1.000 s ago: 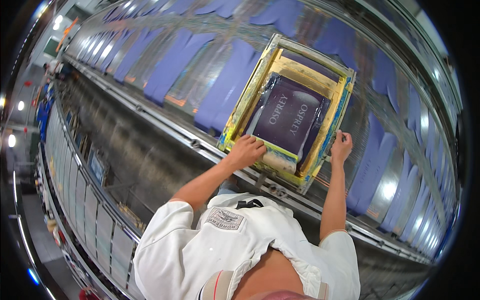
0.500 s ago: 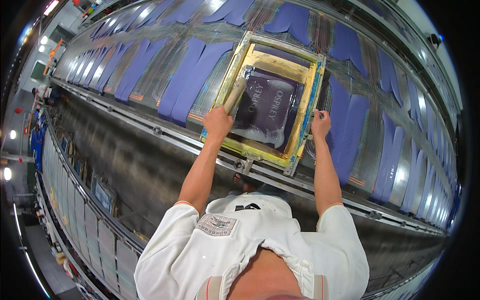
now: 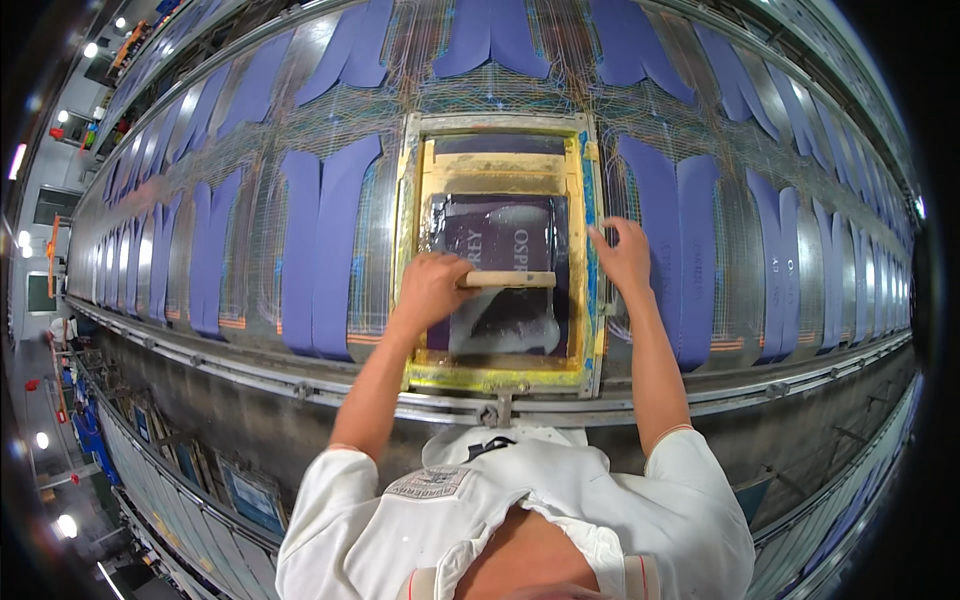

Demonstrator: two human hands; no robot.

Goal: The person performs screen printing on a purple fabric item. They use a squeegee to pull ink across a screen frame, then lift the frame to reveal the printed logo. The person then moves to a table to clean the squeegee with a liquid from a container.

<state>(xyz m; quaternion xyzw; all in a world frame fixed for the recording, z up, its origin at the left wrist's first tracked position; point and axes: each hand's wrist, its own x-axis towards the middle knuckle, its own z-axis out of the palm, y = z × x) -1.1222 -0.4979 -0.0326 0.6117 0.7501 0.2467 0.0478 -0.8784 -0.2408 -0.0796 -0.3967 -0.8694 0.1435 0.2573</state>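
My left hand (image 3: 432, 285) is closed round the end of a pale wooden squeegee (image 3: 515, 279), which lies crosswise over the dark, glossy screen (image 3: 505, 325) with its pale lettering and wet film. The screen sits inside a yellow-taped rectangular frame (image 3: 480, 377) with blue tape along its right side. My right hand (image 3: 625, 250) is at that right side, fingers loosely curved and apart, with nothing visible in them. The squeegee partly hides the lettering.
The long printing table (image 3: 262, 300) carries several purple fabric pieces (image 3: 320, 255) in rows on both sides. A metal rail (image 3: 290, 378) runs along its near edge. Racks of panels (image 3: 250, 500) stand at lower left. A co-worker (image 3: 62, 335) is at far left.
The view has swung round, so the frame appears squarer. The squeegee in my left hand moved from the near end to the left side, then across the middle. My right hand's fingers have loosened.
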